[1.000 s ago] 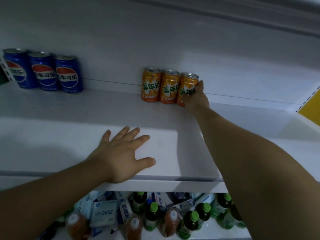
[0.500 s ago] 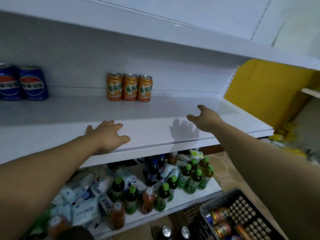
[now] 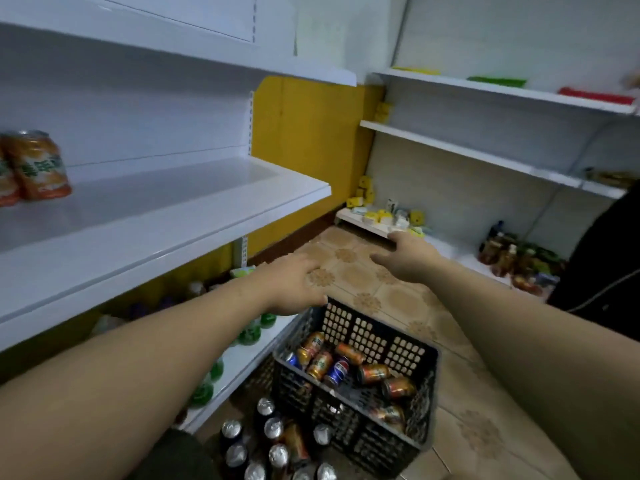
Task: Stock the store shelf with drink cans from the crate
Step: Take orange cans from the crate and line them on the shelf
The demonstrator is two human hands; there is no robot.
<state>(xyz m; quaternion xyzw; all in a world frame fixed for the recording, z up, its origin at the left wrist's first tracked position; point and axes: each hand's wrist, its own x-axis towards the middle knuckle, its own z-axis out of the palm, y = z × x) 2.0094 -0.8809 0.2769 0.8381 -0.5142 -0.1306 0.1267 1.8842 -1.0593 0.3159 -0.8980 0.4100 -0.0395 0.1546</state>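
Orange cans (image 3: 38, 164) stand shelved; left hand (image 3: 294, 282) and right hand (image 3: 405, 258), fingers loose and empty, swing back toward the crate (image 3: 367, 334).

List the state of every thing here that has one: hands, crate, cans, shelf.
crate: on the floor, open-topped, partly filled.
crate cans: lying jumbled on their sides, orange and blue.
shelf: bare to the right of the orange cans.
orange cans: standing side by side on the shelf.
floor cans: upright beside the crate.
left hand: empty, fingers relaxed, above the crate.
right hand: empty, fingers relaxed, in the air.
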